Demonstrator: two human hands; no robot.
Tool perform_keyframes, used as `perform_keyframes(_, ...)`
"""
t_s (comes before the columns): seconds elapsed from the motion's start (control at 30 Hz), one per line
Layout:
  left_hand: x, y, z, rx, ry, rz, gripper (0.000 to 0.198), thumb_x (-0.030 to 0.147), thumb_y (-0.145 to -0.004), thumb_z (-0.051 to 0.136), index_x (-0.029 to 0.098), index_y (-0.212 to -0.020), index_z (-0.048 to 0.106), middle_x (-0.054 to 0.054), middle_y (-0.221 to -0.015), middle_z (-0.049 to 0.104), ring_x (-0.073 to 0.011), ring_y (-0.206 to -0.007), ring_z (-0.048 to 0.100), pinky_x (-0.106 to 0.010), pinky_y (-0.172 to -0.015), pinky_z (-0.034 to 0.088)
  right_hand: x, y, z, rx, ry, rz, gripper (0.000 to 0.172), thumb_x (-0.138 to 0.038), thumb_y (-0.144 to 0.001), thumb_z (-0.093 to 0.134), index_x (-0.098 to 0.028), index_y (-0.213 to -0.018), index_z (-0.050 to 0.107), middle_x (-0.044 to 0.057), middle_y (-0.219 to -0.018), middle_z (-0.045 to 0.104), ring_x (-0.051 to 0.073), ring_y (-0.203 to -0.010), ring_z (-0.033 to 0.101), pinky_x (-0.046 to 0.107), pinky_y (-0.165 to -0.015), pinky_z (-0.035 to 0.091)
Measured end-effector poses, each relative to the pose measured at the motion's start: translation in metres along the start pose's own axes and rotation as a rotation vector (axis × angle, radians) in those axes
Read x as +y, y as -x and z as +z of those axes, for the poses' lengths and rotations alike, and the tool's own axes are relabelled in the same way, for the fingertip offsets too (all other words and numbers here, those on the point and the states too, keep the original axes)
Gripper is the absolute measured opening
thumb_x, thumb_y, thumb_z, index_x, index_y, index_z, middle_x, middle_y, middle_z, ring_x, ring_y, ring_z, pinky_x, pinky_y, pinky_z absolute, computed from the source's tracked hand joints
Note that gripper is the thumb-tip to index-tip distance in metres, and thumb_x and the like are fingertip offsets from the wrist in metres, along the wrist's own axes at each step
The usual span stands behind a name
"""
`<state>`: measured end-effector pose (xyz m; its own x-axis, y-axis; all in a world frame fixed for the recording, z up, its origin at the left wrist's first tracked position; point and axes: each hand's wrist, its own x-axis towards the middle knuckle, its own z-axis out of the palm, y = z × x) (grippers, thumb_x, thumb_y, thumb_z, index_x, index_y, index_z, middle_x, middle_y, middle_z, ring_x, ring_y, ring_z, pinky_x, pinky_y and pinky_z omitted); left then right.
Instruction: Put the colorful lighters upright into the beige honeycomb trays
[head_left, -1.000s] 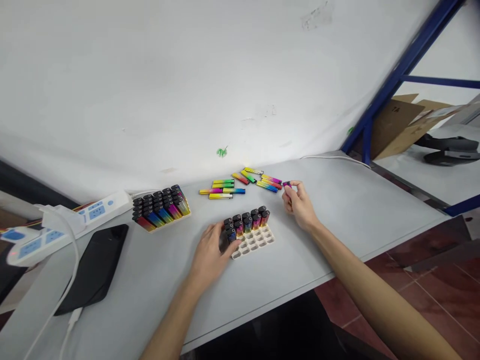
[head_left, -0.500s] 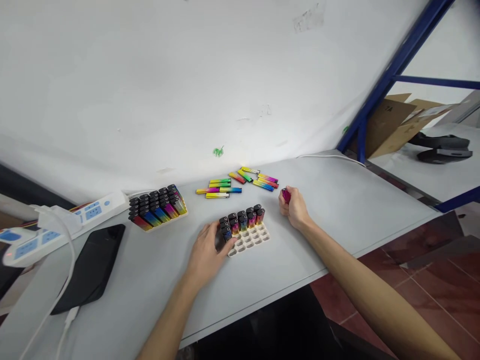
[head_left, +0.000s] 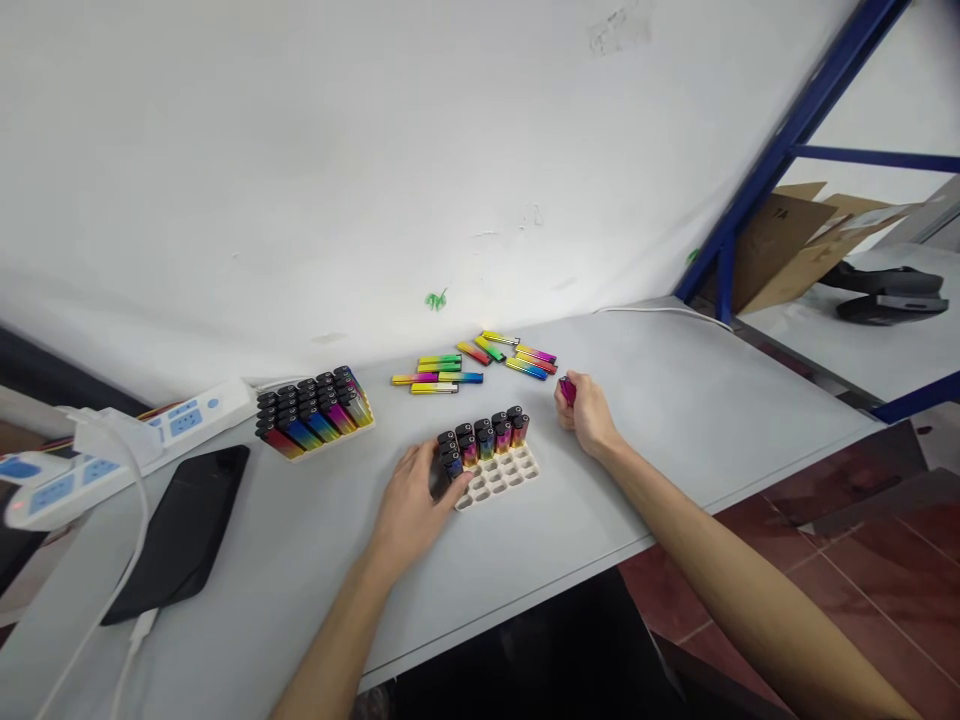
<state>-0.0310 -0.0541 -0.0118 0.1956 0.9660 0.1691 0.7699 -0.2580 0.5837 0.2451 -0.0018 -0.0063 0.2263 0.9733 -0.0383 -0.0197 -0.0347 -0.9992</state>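
My right hand [head_left: 589, 415] is closed around a magenta lighter [head_left: 568, 389], whose end sticks out above the fist. It is over the desk, to the right of a pale tray [head_left: 517, 486] with moulded slots. Several black-topped lighters [head_left: 486, 439] stand upright in the tray's back rows; the front slots are bare. My left hand [head_left: 416, 500] grips the tray's left end, thumb at the front and fingers behind, against the lighters there. Behind the tray several gradient-coloured lighters [head_left: 438, 379] lie loose on the desk.
A second tray packed with upright lighters [head_left: 315, 412] stands to the left. Beyond it lie a power strip [head_left: 180, 425] with white cables and a black phone [head_left: 184, 535]. A white wall is behind the desk; a blue metal frame [head_left: 724, 255] and cardboard box [head_left: 787, 240] are right.
My right hand has shifted very slightly to the left with the magenta lighter in its fist. My left hand stays at the tray.
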Motion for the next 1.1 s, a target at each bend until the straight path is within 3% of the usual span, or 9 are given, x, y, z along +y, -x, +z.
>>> perform_keyframes(0.1,0.0,0.0,0.001,0.0,0.008,0.002,0.045,0.049,-0.089,0.058,0.019,-0.121,0.053,-0.011,-0.118,0.065,-0.0304,-0.116,0.06,-0.046,-0.096,0.05,-0.001,0.002,0.001,-0.006,0.015,-0.004,0.052,-0.057,-0.093,0.034,-0.023,-0.054,0.036,-0.006,-0.047,0.021,0.009,-0.041,0.017,0.026,-0.042,0.015)
perform_keyframes(0.23,0.0,0.0,0.001,-0.008,0.017,0.0,0.045,0.049,-0.089,0.057,0.019,-0.123,0.052,-0.011,-0.122,0.064,-0.0305,-0.118,0.059,-0.047,-0.098,0.049,-0.002,0.003,0.003,-0.026,0.004,-0.028,0.056,-0.067,-0.093,0.031,-0.021,-0.07,0.054,-0.006,-0.052,0.031,0.01,-0.043,0.023,0.027,-0.042,0.02)
perform_keyframes(0.3,0.001,0.0,0.001,-0.01,0.018,-0.005,0.046,0.049,-0.089,0.058,0.019,-0.123,0.051,-0.012,-0.122,0.063,-0.0308,-0.118,0.059,-0.047,-0.097,0.05,-0.004,0.005,0.003,-0.029,0.052,-0.096,0.052,-0.065,-0.093,0.037,-0.02,-0.081,0.06,-0.004,-0.059,0.041,0.011,-0.047,0.034,0.027,-0.046,0.029)
perform_keyframes(0.4,0.002,0.0,-0.001,-0.021,0.019,0.0,0.044,0.047,-0.09,0.058,0.019,-0.123,0.051,-0.012,-0.119,0.064,-0.0305,-0.115,0.06,-0.047,-0.095,0.051,-0.013,0.014,0.0,-0.015,0.206,-0.26,0.038,-0.057,-0.089,0.055,-0.02,-0.088,0.061,-0.001,-0.075,0.056,0.014,-0.067,0.052,0.028,-0.063,0.043)
perform_keyframes(0.5,0.004,0.0,-0.002,-0.024,0.017,0.041,0.04,0.044,-0.091,0.057,0.019,-0.122,0.052,-0.011,-0.117,0.064,-0.0295,-0.113,0.06,-0.045,-0.094,0.051,-0.034,0.035,-0.007,0.029,0.412,-0.414,0.026,-0.047,-0.088,0.064,-0.021,-0.088,0.065,0.003,-0.09,0.066,0.018,-0.084,0.058,0.031,-0.077,0.044)
perform_keyframes(0.57,0.004,-0.001,-0.002,-0.013,0.012,0.067,0.039,0.043,-0.091,0.057,0.021,-0.122,0.052,-0.01,-0.116,0.064,-0.0286,-0.112,0.06,-0.044,-0.093,0.051,-0.053,0.054,-0.008,0.057,0.507,-0.479,0.021,-0.043,-0.089,0.065,-0.022,-0.089,0.068,0.004,-0.095,0.069,0.017,-0.081,0.059,0.032,-0.075,0.045)
perform_keyframes(0.73,0.003,-0.001,-0.002,0.005,0.02,0.112,0.036,0.044,-0.091,0.059,0.023,-0.12,0.052,-0.008,-0.109,0.064,-0.0277,-0.106,0.061,-0.042,-0.088,0.052,-0.082,0.094,0.009,-0.132,0.573,-0.603,0.019,-0.037,-0.09,0.066,-0.023,-0.104,0.066,0.003,-0.088,0.069,0.017,-0.077,0.065,0.029,-0.067,0.051)
perform_keyframes(0.87,0.003,0.0,-0.002,0.012,0.051,0.146,0.037,0.037,-0.09,0.062,0.023,-0.122,0.051,-0.008,-0.11,0.064,-0.0276,-0.107,0.061,-0.042,-0.087,0.051,-0.069,0.1,0.038,-0.283,0.688,-0.635,0.018,-0.03,-0.092,0.065,-0.023,-0.108,0.064,0.003,-0.094,0.069,0.015,-0.077,0.067,0.027,-0.063,0.054)
perform_keyframes(1.1,0.003,0.002,-0.003,0.016,0.077,0.158,0.038,0.035,-0.089,0.062,0.023,-0.122,0.05,-0.007,-0.111,0.064,-0.0275,-0.109,0.06,-0.042,-0.088,0.051,-0.045,0.097,0.063,-0.336,0.926,-0.632,0.018,-0.028,-0.094,0.06,-0.024,-0.112,0.064,0.004,-0.099,0.07,0.016,-0.071,0.066,0.03,-0.064,0.053)
